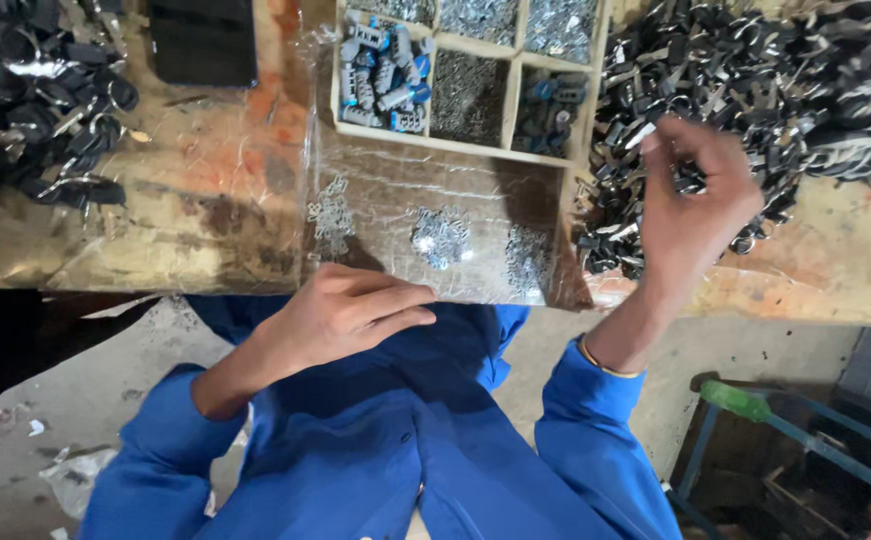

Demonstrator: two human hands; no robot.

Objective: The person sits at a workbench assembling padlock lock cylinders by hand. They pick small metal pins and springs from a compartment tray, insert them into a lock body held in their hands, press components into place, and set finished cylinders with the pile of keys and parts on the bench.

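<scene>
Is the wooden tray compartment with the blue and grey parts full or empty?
Nearly full. Blue and grey parts cover most of that compartment of the wooden tray, piled close to its walls.

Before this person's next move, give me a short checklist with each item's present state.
1. Right hand over the pile of black and metal parts, fingertips in it: ok.
2. Part actually pinched by the right hand: cannot tell, fingers blurred.
3. Left hand at the near edge of the clear plastic sheet: ok; what it holds: cannot tell.
4. Small heaps of metal pieces on the sheet, apart from each other: ok.
5. Wooden compartment tray upright, compartments filled: ok.
</scene>
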